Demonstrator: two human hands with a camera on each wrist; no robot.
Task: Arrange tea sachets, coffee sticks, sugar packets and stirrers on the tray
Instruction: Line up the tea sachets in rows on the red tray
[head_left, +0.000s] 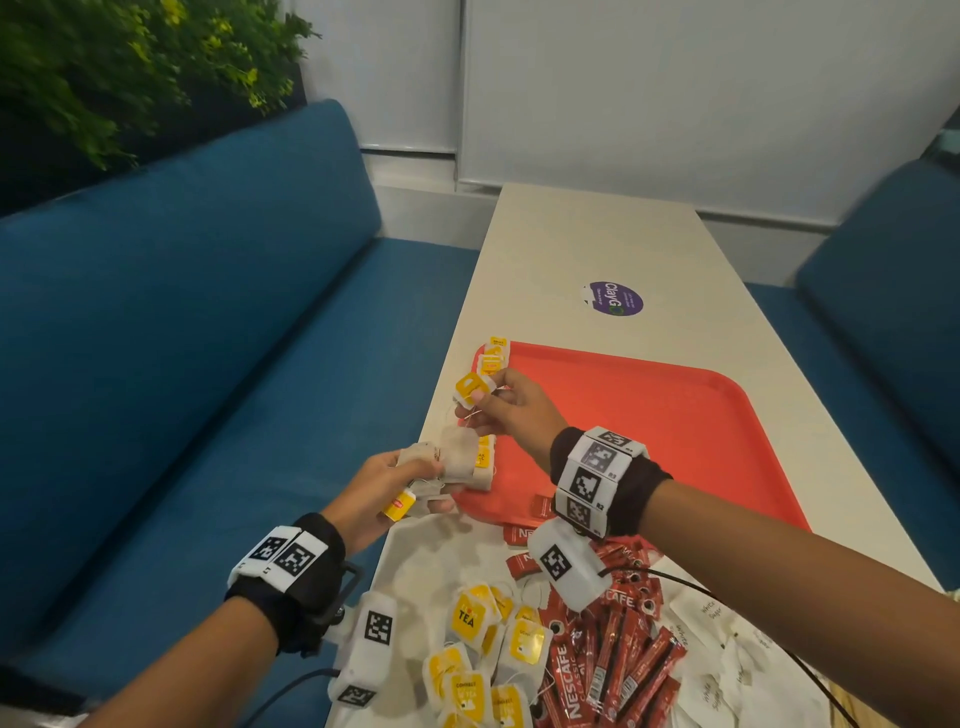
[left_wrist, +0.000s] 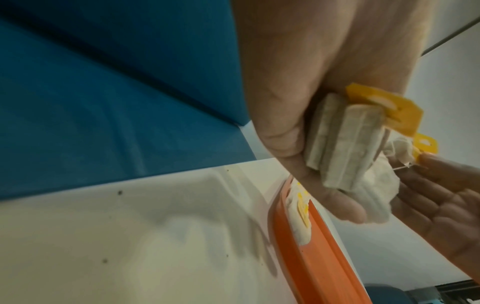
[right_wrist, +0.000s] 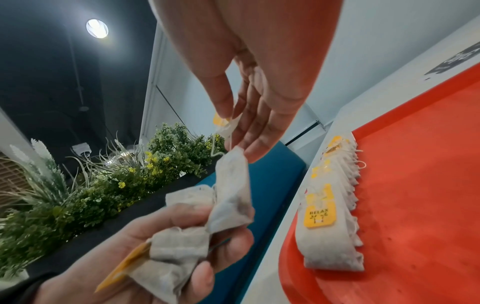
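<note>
On the white table (head_left: 597, 244), left hand (head_left: 374, 483) grips tea sachets (head_left: 457, 457); right-hand fingers (head_left: 480, 397) pinch one's tag (head_left: 470, 387).

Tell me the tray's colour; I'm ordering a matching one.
The tray is orange-red, plain, no pattern. The head view shows it best.

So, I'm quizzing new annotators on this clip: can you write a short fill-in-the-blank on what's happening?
1. The left hand grips a bunch of ____ bags.
2. The right hand pinches one bag by its ____ tag.
3. Tea bags already line the left edge of the ____ tray.

Missing words: tea; yellow; red
</note>
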